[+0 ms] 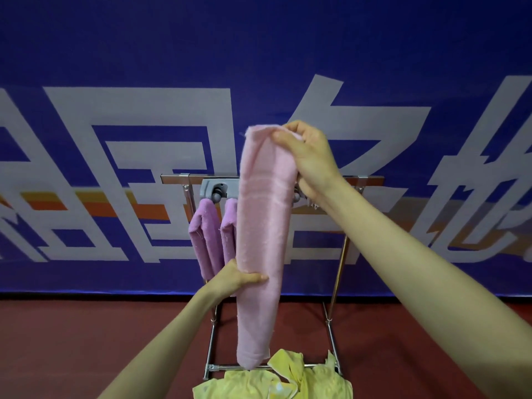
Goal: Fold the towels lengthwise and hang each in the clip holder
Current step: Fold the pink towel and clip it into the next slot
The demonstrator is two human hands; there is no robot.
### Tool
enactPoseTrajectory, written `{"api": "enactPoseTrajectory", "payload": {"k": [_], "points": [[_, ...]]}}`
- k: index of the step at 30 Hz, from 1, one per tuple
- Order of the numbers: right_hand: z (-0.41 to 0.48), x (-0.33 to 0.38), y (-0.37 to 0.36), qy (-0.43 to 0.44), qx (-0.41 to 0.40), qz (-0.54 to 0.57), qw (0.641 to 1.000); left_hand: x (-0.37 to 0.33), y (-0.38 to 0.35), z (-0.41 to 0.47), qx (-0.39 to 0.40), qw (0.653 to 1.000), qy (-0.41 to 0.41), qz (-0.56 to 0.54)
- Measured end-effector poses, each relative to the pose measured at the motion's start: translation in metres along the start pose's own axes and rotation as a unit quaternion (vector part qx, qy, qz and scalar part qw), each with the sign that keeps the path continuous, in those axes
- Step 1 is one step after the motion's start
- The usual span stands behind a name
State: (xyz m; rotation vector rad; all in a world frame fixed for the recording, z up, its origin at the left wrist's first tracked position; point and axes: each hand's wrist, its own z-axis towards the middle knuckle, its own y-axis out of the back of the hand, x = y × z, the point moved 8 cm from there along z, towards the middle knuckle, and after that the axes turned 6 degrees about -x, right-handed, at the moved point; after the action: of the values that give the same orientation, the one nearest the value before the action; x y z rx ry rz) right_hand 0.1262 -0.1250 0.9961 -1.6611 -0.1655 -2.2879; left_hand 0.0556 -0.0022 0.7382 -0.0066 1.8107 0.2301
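The long folded pink terry towel, pinched atop by the right hand and gripped midway by the left hand, may be unfolded if either hold is slackened.

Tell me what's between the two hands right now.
Only the folded pink towel: right hand pinches its top, left hand grips lower down. Head view.

An indoor hall; a big printed blue banner behind, red floor below.

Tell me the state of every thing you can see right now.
pink towel: folded lengthwise, held upright in the air
right hand: pinches its top end
left hand: grips its middle
purple towel: hangs from the clip holder
yellow towel: crumpled at the foot of the rack
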Motion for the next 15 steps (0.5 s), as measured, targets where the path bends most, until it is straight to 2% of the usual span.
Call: {"api": "enactPoseTrajectory", "payload": {"k": [6,15], "points": [[0.014,0.017,0.021,-0.010,-0.081,0.079,0.994,0.038,-0.010,0.001,0.051,0.998,0.034,0.024],[0.018,0.007,0.053,-0.016,-0.151,0.098,0.984,0.045,-0.002,-0.002,0.070,0.995,0.068,-0.021]]}}
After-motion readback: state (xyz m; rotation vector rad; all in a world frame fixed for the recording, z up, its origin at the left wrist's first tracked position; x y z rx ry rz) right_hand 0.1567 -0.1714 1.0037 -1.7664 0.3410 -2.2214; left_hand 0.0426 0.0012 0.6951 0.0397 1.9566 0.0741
